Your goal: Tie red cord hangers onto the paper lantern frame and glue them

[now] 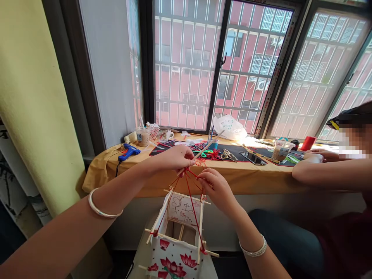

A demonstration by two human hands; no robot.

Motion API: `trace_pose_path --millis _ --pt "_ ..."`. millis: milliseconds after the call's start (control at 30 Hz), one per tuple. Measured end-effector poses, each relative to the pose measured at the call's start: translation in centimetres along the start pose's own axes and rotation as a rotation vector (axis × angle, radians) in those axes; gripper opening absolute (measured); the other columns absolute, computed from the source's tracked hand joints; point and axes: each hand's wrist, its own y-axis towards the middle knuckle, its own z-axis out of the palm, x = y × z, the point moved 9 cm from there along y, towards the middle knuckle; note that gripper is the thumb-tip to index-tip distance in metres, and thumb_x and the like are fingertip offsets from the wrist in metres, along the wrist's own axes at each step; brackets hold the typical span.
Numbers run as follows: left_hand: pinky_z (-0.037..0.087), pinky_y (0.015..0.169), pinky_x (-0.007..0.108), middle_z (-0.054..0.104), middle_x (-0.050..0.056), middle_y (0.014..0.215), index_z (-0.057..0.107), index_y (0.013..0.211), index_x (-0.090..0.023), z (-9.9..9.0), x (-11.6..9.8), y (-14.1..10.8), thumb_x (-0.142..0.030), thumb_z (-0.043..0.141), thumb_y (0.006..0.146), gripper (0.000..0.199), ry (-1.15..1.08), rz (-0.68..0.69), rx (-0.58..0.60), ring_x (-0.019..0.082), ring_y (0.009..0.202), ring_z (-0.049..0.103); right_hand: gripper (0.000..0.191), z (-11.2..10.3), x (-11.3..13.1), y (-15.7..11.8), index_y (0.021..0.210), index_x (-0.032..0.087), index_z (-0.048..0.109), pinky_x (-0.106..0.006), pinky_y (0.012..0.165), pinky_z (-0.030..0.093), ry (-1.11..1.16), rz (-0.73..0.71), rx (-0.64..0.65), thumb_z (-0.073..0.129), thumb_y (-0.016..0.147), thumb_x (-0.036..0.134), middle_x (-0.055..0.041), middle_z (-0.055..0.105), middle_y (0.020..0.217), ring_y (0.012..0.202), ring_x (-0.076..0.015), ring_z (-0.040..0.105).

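Note:
My left hand pinches a thin wooden stick together with several red cords. Those cords run down to a small paper lantern hanging below my hands. Its square frame is made of wooden sticks, and its white panels are painted with pink lotus flowers and hand-drawn marks. My right hand is just below and to the right of my left, with its fingers closed on a red cord. A silver bangle circles each wrist. The lantern's far side is hidden.
A yellow cloth covers the window ledge, which holds black mats, a blue glue gun, a smartphone, scissors and plastic cups. A seated person's forearm rests at the ledge on the right. A yellow-green wall stands at the left.

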Motion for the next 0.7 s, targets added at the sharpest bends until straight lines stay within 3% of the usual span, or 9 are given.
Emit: trace_pose_path --millis 133,200,333,500,700 --pt "0.032 0.045 0.023 0.056 0.0 0.049 0.05 0.056 -0.017 -1.7 -1.2 -0.4 -0.027 0.049 0.075 0.021 0.243 0.034 -0.167 0.012 0.045 0.051 0.017 0.6 -0.7 0.1 0.081 0.018 0.061 -0.026 0.064 0.045 0.137 0.089 0.059 0.045 0.087 0.022 -0.0047 0.061 0.08 0.076 -0.0159 0.056" --pt "0.031 0.047 0.024 0.055 0.0 0.048 0.05 0.055 -0.017 -2.0 -1.7 -0.5 -0.026 0.048 0.075 0.022 0.288 0.047 -0.187 0.013 0.045 0.05 0.018 0.8 -1.0 0.1 0.08 0.018 0.06 -0.026 0.063 0.045 0.178 0.132 0.078 0.045 0.087 0.023 -0.0044 0.061 0.079 0.075 -0.0158 0.056" --pt "0.035 0.049 0.024 0.054 -0.001 0.046 0.052 0.058 -0.017 -2.5 -2.3 -0.3 -0.028 0.048 0.076 0.022 0.293 0.07 -0.155 0.012 0.043 0.051 0.017 1.2 -1.7 0.2 0.084 0.018 0.06 -0.027 0.062 0.045 0.253 0.229 0.122 0.047 0.086 0.03 -0.004 0.061 0.08 0.073 -0.0155 0.056" --pt "0.038 0.044 0.021 0.052 -0.002 0.043 0.057 0.061 -0.016 -2.3 -2.5 0.3 -0.027 0.051 0.075 0.019 0.195 0.077 -0.017 0.011 0.041 0.051 0.03 -0.7 -1.6 1.4 0.106 0.019 0.055 -0.032 0.075 0.048 0.325 0.24 -0.042 0.054 0.082 0.038 -0.0084 0.059 0.108 0.09 -0.018 0.055" --pt "0.04 0.043 0.02 0.053 -0.001 0.042 0.062 0.064 -0.015 -1.6 -1.2 0.9 -0.026 0.056 0.07 0.015 0.118 -0.004 0.029 0.011 0.04 0.052 0.025 0.2 -0.9 3.1 0.092 0.017 0.059 -0.032 0.068 0.049 0.346 0.323 -0.062 0.06 0.077 0.037 -0.0068 0.065 0.091 0.079 -0.018 0.058"
